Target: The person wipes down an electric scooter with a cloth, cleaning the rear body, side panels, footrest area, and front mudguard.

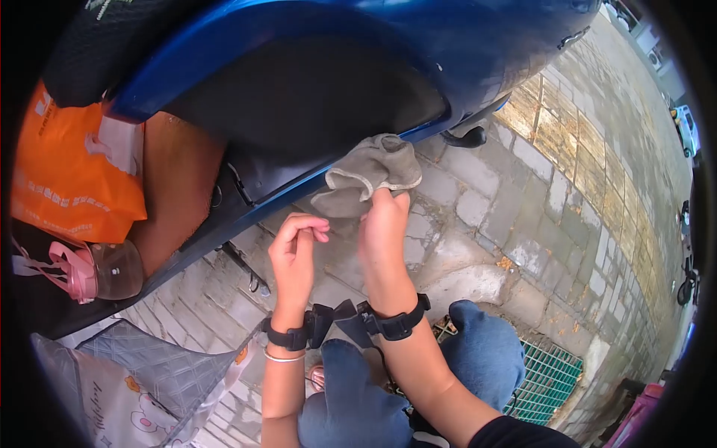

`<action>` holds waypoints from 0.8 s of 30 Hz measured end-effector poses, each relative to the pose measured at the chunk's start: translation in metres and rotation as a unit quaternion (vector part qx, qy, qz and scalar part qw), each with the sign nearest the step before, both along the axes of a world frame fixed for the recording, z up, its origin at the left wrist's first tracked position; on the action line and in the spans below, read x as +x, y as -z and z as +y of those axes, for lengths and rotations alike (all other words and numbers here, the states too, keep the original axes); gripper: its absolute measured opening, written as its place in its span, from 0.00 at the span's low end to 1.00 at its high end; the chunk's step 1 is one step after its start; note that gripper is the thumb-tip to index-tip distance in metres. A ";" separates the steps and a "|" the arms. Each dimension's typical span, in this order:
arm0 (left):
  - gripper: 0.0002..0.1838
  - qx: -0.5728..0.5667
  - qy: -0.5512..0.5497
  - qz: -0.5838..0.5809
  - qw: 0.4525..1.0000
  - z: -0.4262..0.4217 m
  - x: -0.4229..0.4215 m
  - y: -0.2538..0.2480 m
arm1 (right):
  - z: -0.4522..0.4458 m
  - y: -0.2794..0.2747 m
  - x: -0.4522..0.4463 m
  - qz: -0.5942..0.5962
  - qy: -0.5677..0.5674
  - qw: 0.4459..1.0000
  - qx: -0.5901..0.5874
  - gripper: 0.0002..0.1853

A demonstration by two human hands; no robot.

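Observation:
A crumpled grey cloth is in my right hand, bunched over the fingers and against the lower edge of the blue scooter. The cloth hides most of my right fingertips. To the left of it, my left hand hangs in the air with its fingers curled in, and nothing shows in them. It touches neither the cloth nor the scooter. A dark panel covers much of the scooter's side. Both wrists wear black straps.
On the scooter's footboard stand an orange bag and a clear bottle with a pink lid. A grey printed cover lies at lower left. Paving stones surround a green grate near my knees. A kickstand extends below the scooter.

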State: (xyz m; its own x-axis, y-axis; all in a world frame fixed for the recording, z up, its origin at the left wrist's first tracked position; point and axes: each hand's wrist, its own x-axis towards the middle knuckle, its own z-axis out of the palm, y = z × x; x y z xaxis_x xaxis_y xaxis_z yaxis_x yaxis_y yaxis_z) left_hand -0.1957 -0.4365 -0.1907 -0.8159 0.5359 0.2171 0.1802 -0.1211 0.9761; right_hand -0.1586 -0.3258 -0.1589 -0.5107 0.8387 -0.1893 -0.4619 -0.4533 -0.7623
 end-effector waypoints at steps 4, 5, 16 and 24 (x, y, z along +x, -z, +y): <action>0.10 0.007 0.013 0.004 1.000 0.001 -0.001 0.003 | 0.023 0.009 0.007 0.063 0.079 0.995 0.014 0.14; 0.10 0.010 0.010 0.003 1.000 0.001 -0.002 0.003 | 0.040 0.018 0.014 0.090 0.061 0.993 0.034 0.13; 0.09 -0.014 -0.123 0.035 0.992 0.001 -0.008 0.006 | -0.040 0.019 -0.007 0.034 -0.027 0.994 -0.097 0.13; 0.10 0.015 -0.242 -0.009 0.970 -0.019 -0.016 -0.003 | -0.069 0.011 -0.004 0.014 -0.074 0.991 -0.113 0.16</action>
State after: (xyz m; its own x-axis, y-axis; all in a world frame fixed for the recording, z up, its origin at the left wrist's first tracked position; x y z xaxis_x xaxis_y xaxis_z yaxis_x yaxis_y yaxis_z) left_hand -0.2114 -0.4550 -0.1876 -0.9740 0.0828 0.2107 0.2065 -0.0555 0.9769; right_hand -0.1624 -0.3952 -0.1697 -0.6321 0.6923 -0.3482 -0.3979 -0.6755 -0.6208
